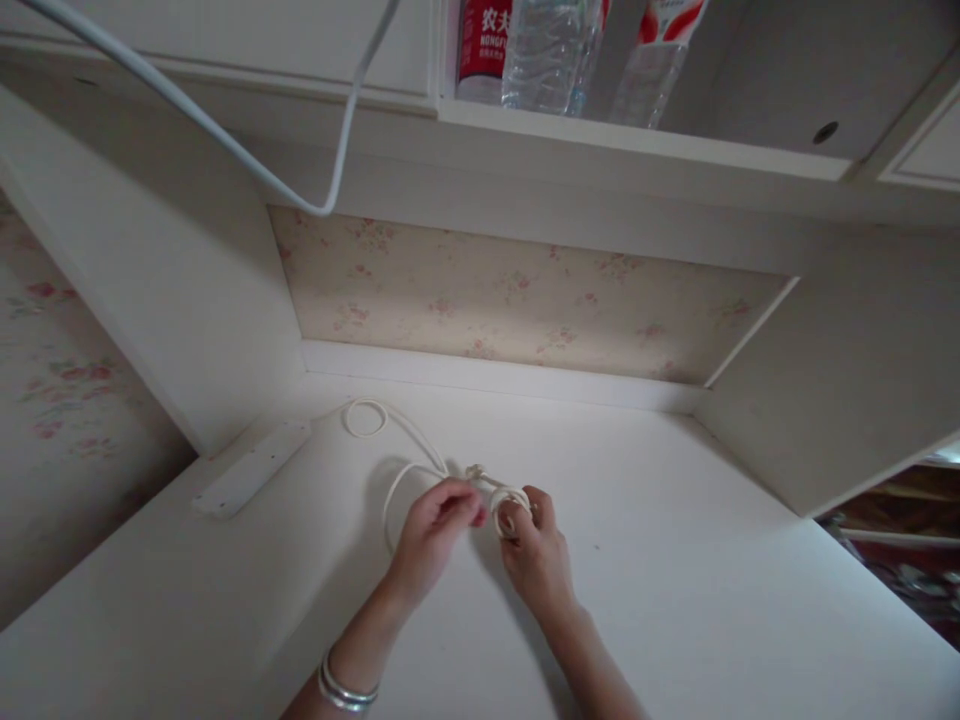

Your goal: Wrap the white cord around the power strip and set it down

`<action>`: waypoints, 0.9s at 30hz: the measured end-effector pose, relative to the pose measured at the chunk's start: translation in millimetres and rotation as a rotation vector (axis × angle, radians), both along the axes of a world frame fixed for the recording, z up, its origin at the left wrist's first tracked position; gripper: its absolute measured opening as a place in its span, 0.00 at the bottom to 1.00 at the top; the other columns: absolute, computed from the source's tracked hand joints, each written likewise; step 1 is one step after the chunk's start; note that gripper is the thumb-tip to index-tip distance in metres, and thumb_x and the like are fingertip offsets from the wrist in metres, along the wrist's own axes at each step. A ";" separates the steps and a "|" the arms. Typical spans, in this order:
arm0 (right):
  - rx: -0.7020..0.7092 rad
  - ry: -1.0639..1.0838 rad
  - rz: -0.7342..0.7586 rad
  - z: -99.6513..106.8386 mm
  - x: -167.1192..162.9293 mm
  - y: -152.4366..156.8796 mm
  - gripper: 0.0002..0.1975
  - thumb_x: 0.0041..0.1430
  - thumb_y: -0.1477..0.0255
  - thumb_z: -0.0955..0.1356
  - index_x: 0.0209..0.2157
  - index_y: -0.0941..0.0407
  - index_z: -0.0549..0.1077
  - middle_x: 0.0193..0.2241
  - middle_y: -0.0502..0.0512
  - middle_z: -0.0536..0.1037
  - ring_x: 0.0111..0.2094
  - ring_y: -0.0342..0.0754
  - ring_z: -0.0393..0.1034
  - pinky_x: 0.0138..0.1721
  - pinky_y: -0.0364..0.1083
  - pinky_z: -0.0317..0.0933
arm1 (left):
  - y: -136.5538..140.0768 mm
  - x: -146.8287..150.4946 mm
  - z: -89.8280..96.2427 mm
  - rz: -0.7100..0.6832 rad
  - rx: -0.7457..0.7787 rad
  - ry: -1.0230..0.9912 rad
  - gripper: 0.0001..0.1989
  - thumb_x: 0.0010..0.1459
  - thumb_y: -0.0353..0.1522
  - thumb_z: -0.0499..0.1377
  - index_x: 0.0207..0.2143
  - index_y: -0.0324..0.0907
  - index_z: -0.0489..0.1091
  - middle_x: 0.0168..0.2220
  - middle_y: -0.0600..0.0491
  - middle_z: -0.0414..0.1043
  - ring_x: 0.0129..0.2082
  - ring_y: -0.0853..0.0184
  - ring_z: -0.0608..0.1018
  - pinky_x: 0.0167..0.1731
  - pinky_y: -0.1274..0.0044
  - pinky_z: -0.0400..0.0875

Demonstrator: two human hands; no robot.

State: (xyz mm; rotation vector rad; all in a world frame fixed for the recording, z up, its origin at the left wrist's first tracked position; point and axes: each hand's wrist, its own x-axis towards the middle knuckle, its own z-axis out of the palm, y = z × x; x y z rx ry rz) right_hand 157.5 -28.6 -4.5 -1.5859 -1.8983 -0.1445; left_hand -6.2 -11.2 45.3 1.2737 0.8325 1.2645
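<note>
A white power cord (387, 500) runs over the desk from a white power strip (253, 468) and loops beside my left hand (435, 530). The fingers of that hand are closed in a pinch at the cord, though the exact contact is partly hidden. Gathered into a small coil (510, 494), more cord sits in my right hand (537, 550), whose thumb and fingers are wrapped on it. A knotted or bunched bit of cord (475, 471) shows just beyond the two hands. Both hands are close together above the desk.
The white desk (675, 560) is enclosed by side panels and a back wall with floral paper (517, 290). Overhead, a shelf (645, 145) holds several plastic bottles (544, 55). A bent white tube (322, 208) hangs in at upper left.
</note>
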 end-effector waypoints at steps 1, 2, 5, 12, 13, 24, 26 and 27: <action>-0.016 0.051 0.022 -3.3 -2.5 -0.2 0.16 0.49 0.82 0.62 0.38 0.52 0.68 0.45 0.57 0.67 0.32 0.45 0.69 0.27 0.41 0.64 | 0.9 6.2 -5.3 0.042 0.038 0.127 0.11 0.56 0.39 0.57 0.33 0.39 0.69 0.31 0.51 0.72 0.33 0.66 0.75 0.36 0.74 0.71; -0.030 0.095 0.045 -5.9 -4.3 -0.4 0.14 0.49 0.82 0.62 0.37 0.52 0.68 0.45 0.57 0.67 0.32 0.45 0.69 0.28 0.41 0.65 | 1.6 11.3 -10.7 0.087 0.070 0.228 0.11 0.56 0.39 0.58 0.34 0.39 0.69 0.32 0.51 0.73 0.33 0.66 0.75 0.36 0.75 0.71; -0.048 0.177 0.117 -9.9 -6.3 -1.3 0.12 0.50 0.81 0.63 0.37 0.53 0.68 0.44 0.58 0.67 0.35 0.46 0.70 0.32 0.43 0.67 | 2.9 19.4 -23.1 0.184 0.139 0.399 0.10 0.57 0.37 0.57 0.37 0.40 0.70 0.35 0.50 0.74 0.34 0.67 0.76 0.36 0.76 0.72; -0.066 0.330 0.312 -5.8 -3.7 -3.8 0.08 0.52 0.76 0.66 0.36 0.53 0.66 0.47 0.60 0.67 0.46 0.51 0.67 0.45 0.50 0.65 | 3.5 15.5 -30.0 0.206 0.225 0.570 0.15 0.61 0.36 0.52 0.49 0.44 0.69 0.43 0.49 0.75 0.41 0.65 0.77 0.42 0.75 0.71; -0.073 0.363 0.334 -5.0 -3.6 -3.6 0.09 0.53 0.74 0.66 0.38 0.53 0.65 0.47 0.60 0.67 0.47 0.52 0.66 0.46 0.51 0.65 | 4.2 15.2 -31.8 0.220 0.240 0.585 0.17 0.62 0.35 0.52 0.51 0.44 0.67 0.45 0.49 0.75 0.43 0.65 0.76 0.45 0.74 0.71; -0.191 0.557 0.180 -7.9 -3.3 -2.9 0.13 0.63 0.64 0.62 0.46 0.53 0.67 0.38 0.55 0.77 0.35 0.47 0.73 0.31 0.43 0.68 | 9.2 14.2 -35.0 0.253 0.285 0.653 0.12 0.63 0.33 0.49 0.42 0.43 0.71 0.40 0.50 0.75 0.42 0.65 0.75 0.44 0.74 0.68; -0.174 0.535 0.175 -8.5 -3.3 -3.3 0.12 0.63 0.64 0.61 0.45 0.53 0.68 0.40 0.55 0.77 0.36 0.48 0.73 0.31 0.43 0.68 | 9.2 14.1 -33.6 0.286 0.269 0.654 0.12 0.63 0.34 0.49 0.41 0.43 0.71 0.40 0.50 0.75 0.40 0.65 0.75 0.43 0.75 0.68; -0.161 0.520 0.173 -8.3 -3.3 -3.4 0.12 0.63 0.65 0.61 0.45 0.52 0.69 0.41 0.55 0.77 0.38 0.48 0.74 0.31 0.43 0.68 | 9.3 14.1 -32.9 0.302 0.254 0.655 0.12 0.63 0.34 0.49 0.41 0.43 0.71 0.39 0.50 0.75 0.40 0.65 0.76 0.42 0.75 0.68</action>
